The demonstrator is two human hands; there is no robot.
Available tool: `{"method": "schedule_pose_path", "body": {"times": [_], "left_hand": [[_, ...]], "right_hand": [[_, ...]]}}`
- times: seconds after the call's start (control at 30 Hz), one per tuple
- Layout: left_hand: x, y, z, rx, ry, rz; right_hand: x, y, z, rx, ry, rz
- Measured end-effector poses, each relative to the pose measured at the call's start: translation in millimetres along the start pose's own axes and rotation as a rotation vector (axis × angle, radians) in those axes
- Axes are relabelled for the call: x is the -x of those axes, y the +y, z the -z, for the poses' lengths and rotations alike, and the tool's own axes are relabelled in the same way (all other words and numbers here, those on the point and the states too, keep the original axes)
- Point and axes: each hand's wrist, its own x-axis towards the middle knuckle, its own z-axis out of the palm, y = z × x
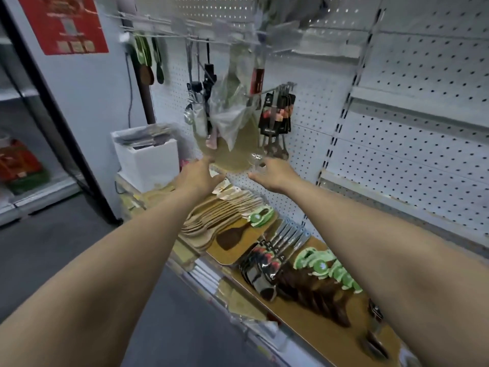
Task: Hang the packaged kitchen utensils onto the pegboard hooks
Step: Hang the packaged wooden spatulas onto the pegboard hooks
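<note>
Packets of pale wooden spatulas (232, 133), sleeved in clear film, hung in a bunch at upper centre of the frame. Their hook was lost in blur. So the goods were already up on the pegboard (397, 160) and, to my eye, only needed settling.

The person's left hand (201, 174) reached up with fingers straight and released, tips at the bunch's lower edge, likely to steady its swing. The right hand (272, 172) came in just beside it, under the bunch's lower right corner, thumb splayed. Blur and a scrap of film hid its fingertips, so I could not tell whether they pinched anything.

Right of the bunch, black-carded utensils (277, 115) hung in a row from a wire hook (272, 89). Their cards bore white lettering too small to read.

Low in the frame, the shelf (315, 242) held waiting stock within arm's reach: fanned wooden spatulas (219, 215), and dark spoons with green tags (325, 271) whose white mark was illegible.

Print on the red poster (63, 22), upper left, was also too blurred to read.
</note>
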Motion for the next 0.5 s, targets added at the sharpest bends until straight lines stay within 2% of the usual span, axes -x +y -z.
{"method": "schedule_pose_path", "body": {"times": [0.3,0.5], "left_hand": [[-127.7,-138.7,-37.1,0.034,-0.285,-0.075],[-184.5,-197.7,-86.1,0.139,-0.464,0.014]], "right_hand": [[-99.6,-52.9,-105.3,-0.134,-0.090,-0.306],[-150.3,-64.5,-171.9,-0.168,-0.187,-0.419]]}}
